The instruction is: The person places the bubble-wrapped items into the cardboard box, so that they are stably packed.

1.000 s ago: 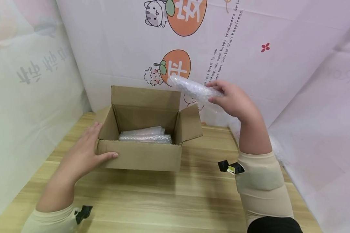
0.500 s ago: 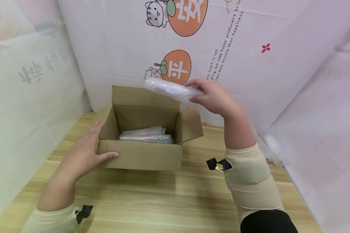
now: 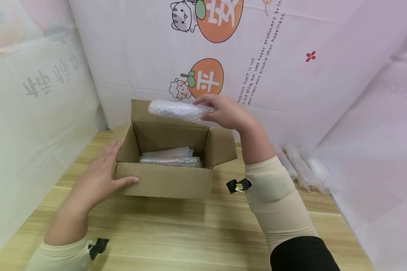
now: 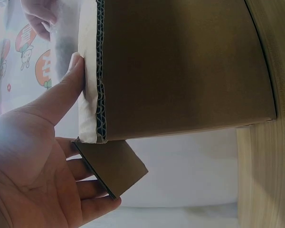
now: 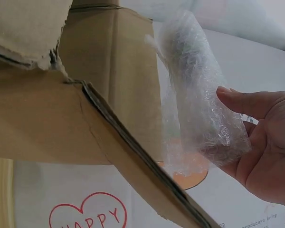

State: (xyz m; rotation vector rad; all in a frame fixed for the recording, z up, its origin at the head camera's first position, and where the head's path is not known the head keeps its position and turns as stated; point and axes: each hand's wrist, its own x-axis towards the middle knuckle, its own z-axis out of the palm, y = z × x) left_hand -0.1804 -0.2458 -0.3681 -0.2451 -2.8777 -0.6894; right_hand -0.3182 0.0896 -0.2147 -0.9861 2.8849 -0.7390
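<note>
My right hand (image 3: 225,111) pinches one end of a bubble-wrapped bundle (image 3: 176,110) between thumb and fingers. The bundle is raised above the back of an open cardboard box (image 3: 162,182), in front of its upright back flap. In the right wrist view the clear wrap (image 5: 194,80) appears wide and crinkled; its contents cannot be made out. My left hand (image 3: 96,177) rests on the box's front left corner. Its straight thumb lies on the front flap, and its extended fingers touch the left flap (image 4: 114,164). Inside the box lie wrapped pieces (image 3: 169,161), partly hidden by the front wall.
Several more bubble-wrapped bundles (image 3: 305,167) lie on the wooden table (image 3: 176,237) at the right, against the cloth wall, partly behind my right forearm. The box's right flap (image 3: 224,146) sticks outward. Printed cloth (image 3: 274,75) stands close behind the box and along both sides.
My right hand has carried the wrapped bundle leftward and slightly down, from right of the box to over its back. The bundles at the right show more now. My left hand stays put.
</note>
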